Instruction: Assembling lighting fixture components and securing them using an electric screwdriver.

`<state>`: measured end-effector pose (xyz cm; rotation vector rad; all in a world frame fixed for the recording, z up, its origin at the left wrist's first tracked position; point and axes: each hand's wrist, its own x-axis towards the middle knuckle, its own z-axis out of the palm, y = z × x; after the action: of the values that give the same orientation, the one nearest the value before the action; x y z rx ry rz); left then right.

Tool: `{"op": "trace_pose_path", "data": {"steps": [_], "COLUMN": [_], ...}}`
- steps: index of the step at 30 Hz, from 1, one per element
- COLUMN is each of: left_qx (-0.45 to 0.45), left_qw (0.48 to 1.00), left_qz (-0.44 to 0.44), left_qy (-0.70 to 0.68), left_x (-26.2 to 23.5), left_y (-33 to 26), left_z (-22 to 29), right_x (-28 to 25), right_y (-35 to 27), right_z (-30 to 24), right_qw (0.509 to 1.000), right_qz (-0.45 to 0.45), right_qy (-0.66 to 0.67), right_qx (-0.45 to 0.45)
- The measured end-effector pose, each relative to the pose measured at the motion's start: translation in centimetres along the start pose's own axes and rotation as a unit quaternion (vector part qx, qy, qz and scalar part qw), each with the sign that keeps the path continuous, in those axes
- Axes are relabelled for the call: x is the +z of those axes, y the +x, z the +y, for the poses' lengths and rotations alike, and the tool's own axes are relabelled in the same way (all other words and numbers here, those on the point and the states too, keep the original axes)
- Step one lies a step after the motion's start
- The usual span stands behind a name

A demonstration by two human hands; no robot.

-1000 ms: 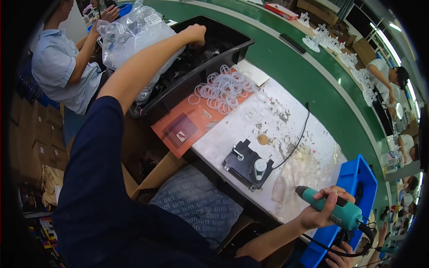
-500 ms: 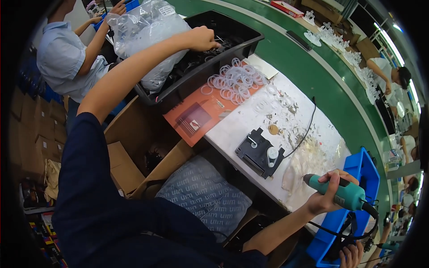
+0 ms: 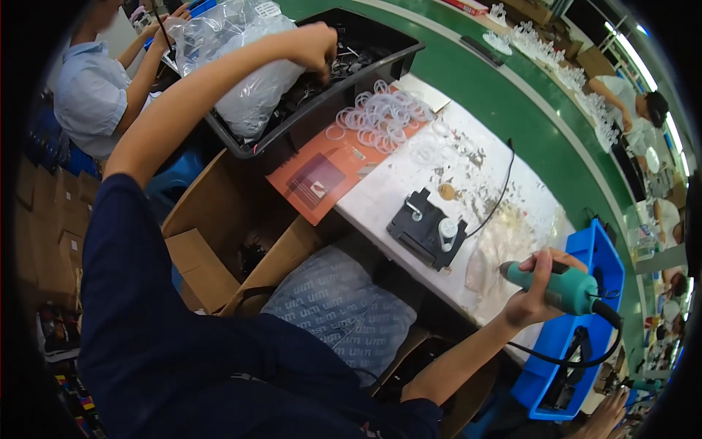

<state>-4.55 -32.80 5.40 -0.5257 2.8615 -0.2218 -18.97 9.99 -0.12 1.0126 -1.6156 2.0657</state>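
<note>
My left hand (image 3: 317, 50) is over the black bin (image 3: 333, 79), fingers curled down among dark parts; whatever they hold is hidden. A teal electric screwdriver (image 3: 561, 287) lies in the grip of my right hand (image 3: 540, 294), its tip pointing left above the white worktop (image 3: 380, 212). To the left of that tip, a black plastic assembly (image 3: 424, 228) with a white round knob (image 3: 447, 228) rests on the worktop. Clear rings (image 3: 379, 117) are heaped on an orange sheet (image 3: 303, 186) beside the bin.
Small metal bits (image 3: 472, 154) and a crumpled clear film (image 3: 501, 245) lie on the worktop. At the right stands a blue bin (image 3: 537, 388) with black parts. A clear plastic bag (image 3: 248, 88) sits on the black bin. Other people work at the left and right.
My left hand has drawn back a little to the left in the black bin, fingers now pointing down. The right hand still holds the screwdriver. Another person's hand has shifted at the lower right.
</note>
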Motion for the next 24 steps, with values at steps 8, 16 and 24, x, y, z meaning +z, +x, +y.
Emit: {"op": "trace_pose_path", "data": {"steps": [8, 16, 24], "left_qx": [0.127, 0.423, 0.366], "left_qw": [0.795, 0.84, 0.82], "left_qz": [0.32, 0.14, -0.213], "left_qy": [-0.5, -0.31, -0.385], "left_x": [-0.1, 1.4, -0.2], "left_y": [-7.0, -1.0, 1.7], "left_z": [15.7, 22.8, 23.5], "right_x": [-0.3, -0.2, -0.4], "right_y": [0.2, 0.0, -0.2], "right_z": [0.5, 0.0, 0.4], "right_qw": [1.0, 1.0, 0.998], "right_qz": [0.001, -0.009, -0.044], "right_qy": [-0.019, -0.005, -0.014], "right_qx": [0.001, -0.001, -0.041]}}
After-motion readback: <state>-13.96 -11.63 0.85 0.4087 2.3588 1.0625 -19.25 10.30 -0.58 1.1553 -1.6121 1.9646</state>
